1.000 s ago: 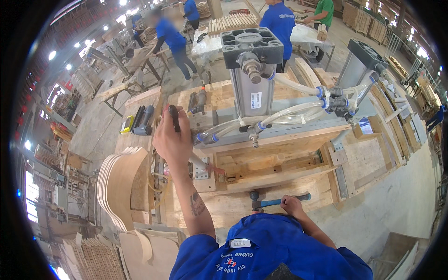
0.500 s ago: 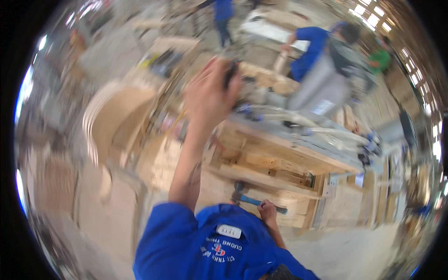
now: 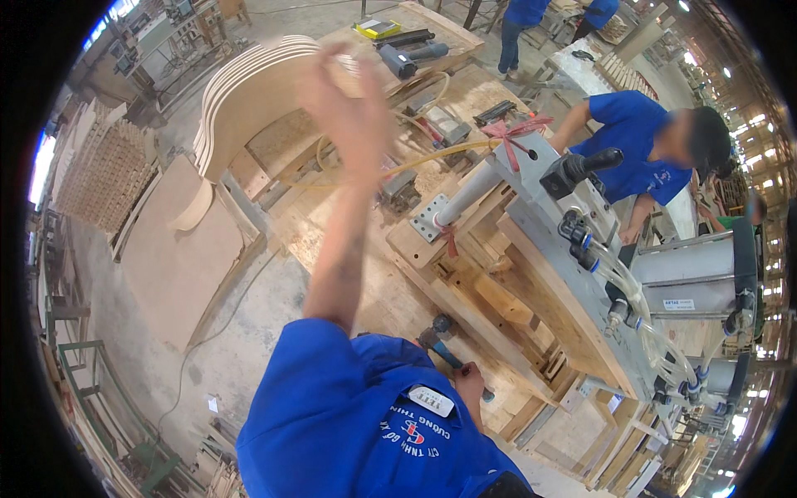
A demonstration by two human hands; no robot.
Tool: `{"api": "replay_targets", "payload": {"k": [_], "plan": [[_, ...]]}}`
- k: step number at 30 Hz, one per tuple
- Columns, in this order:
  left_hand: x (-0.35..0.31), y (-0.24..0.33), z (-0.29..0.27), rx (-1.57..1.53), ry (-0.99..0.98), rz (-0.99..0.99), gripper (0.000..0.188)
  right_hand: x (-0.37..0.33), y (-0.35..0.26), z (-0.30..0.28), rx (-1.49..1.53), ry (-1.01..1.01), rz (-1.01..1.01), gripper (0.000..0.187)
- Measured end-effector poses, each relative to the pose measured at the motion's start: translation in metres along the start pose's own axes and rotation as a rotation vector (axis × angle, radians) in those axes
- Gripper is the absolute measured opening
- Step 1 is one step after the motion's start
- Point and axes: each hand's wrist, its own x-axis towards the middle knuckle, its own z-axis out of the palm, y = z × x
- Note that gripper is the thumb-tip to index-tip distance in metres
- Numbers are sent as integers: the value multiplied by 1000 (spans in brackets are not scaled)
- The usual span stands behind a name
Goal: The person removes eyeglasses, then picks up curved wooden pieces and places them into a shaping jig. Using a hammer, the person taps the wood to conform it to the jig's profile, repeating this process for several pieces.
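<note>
My left hand [image 3: 353, 116] is raised at the end of an outstretched arm, somewhat smeared by motion. Its fingers are spread in a loose curve, with nothing seen between them. Beyond it, partly covered, stands a stack of curved thin wooden sheets [image 3: 217, 108]. Low by my chest, my right hand [image 3: 469, 386] is closed round the blue handle of a hammer [image 3: 448, 355], whose dark head points up and left. Right of both hands is a wooden press frame [image 3: 490, 274] with a grey metal top. A black lever [image 3: 585, 170] is mounted on that top.
Clear air hoses [image 3: 656, 332] and grey cylinders [image 3: 685, 266] flank the press on the right. A co-worker in blue [image 3: 635, 145] bends over behind it. Power tools [image 3: 407, 58] lie on the far bench. Flat brown sheets [image 3: 170, 257] lean in a stack at left.
My view has swung to the right. My left hand has come away from the black lever and lies farther left, over the curved sheets. The right hand keeps hold of the hammer.
</note>
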Motion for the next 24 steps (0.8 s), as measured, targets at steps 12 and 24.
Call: {"api": "replay_targets", "payload": {"k": [12,24], "plan": [[87,-265,-83,1325,-748,-7,76,6,-12,-3,19,-63,-10,25],[166,-253,-104,1370,-1033,-32,75,16,6,-5,-35,-8,-63,35]]}}
